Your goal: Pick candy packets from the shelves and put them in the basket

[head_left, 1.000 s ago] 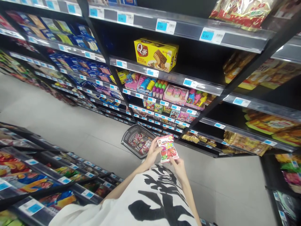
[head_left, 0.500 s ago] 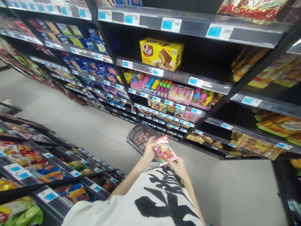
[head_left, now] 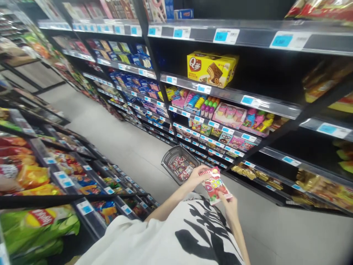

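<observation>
Between my two hands is a red and white candy bag (head_left: 213, 183), tilted, its printed front turned up. My left hand (head_left: 197, 176) grips the bag's upper left edge with the fingers bent round it. At the lower right edge my right hand (head_left: 229, 203) pinches the bag, its thumb lying over the front. Just beyond my left hand a dark grey shopping basket (head_left: 168, 155) stands on the floor. Several small wrapped packets (head_left: 182, 166) lie inside it.
Ahead rises a black shelf unit with a yellow snack box (head_left: 211, 70), bottle-shaped candies (head_left: 209, 107) and gold packets (head_left: 255, 175). To the left runs a rack of chip bags (head_left: 41, 228). The grey floor (head_left: 116, 134) of the aisle stretches between them.
The camera view has turned, so shelves, basket and hands appear farther right, and more of the left aisle shows. Both hands keep hold of the candy bag; my right thumb has moved farther over its front.
</observation>
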{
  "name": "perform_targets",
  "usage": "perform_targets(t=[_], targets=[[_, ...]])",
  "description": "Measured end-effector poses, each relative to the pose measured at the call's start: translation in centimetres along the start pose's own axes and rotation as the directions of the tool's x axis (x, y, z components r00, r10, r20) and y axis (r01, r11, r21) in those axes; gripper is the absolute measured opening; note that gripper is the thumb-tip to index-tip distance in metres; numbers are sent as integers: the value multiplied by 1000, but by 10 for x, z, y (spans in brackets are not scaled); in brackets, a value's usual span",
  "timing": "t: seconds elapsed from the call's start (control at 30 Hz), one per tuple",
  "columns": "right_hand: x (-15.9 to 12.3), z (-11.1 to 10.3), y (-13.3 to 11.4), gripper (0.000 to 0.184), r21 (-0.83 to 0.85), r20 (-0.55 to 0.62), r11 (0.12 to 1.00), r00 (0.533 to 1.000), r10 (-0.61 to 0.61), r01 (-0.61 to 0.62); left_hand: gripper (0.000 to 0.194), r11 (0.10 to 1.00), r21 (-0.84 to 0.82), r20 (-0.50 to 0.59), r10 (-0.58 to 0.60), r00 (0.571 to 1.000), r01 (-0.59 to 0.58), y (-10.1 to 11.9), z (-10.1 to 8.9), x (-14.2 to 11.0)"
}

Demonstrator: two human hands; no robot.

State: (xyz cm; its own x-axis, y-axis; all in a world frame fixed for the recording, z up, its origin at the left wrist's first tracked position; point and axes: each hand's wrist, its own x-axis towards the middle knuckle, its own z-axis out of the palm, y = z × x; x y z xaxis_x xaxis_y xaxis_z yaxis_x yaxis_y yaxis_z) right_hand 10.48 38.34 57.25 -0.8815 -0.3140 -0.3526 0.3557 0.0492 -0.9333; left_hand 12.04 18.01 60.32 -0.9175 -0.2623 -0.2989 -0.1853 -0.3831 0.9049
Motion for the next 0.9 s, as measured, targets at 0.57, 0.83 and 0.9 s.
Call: perform_targets(t=[0.57, 0.83, 0.9], targets=[[15, 8, 14, 48, 420, -20, 901, 991, 132, -111, 45, 997, 68, 23, -24, 999, 22, 10, -9, 8], [29, 38, 5, 49, 67, 132, 982, 978, 165, -175, 41, 978, 204, -139, 61, 988, -32, 10, -57, 11], [34, 50, 0, 47, 51, 150, 981, 973, 176, -186, 40, 987, 160, -166, 45, 985, -18, 15, -69, 11]])
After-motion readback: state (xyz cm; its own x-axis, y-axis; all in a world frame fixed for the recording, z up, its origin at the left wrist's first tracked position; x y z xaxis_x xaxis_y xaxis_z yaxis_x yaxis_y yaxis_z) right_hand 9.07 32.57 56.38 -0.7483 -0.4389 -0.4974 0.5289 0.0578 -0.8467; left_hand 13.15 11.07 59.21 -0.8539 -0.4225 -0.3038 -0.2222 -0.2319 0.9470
